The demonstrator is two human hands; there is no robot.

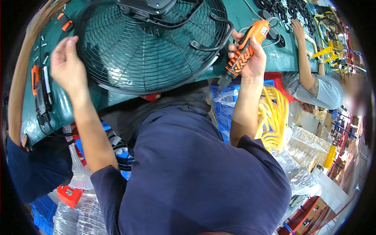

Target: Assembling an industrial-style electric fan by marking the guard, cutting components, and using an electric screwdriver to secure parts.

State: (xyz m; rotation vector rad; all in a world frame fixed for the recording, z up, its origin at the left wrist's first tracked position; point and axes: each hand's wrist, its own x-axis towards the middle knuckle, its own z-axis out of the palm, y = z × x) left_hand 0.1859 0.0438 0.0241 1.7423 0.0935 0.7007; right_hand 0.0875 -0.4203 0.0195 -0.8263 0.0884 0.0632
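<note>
My right hand (252,58) is wrapped around an orange and black electric screwdriver (254,35). Its dark tip end points down and left, just past the table's near edge, and a thin grey cable loops by its upper end. Left of it, a large round black fan grille (145,58) lies on the green table, with a black motor housing (147,8) on top and a curved black bracket (223,37) at its right side. Beside the grille's left rim my left hand (68,64) is raised, its fingers loosely bent and nothing visible in them.
Another orange and black screwdriver (36,80) and a small orange tool (64,21) lie at the left. A co-worker's arm (19,86) reaches in there. At the far right another person's hand (298,29) is near black parts and screws. Yellow hose (274,113) hangs below the table.
</note>
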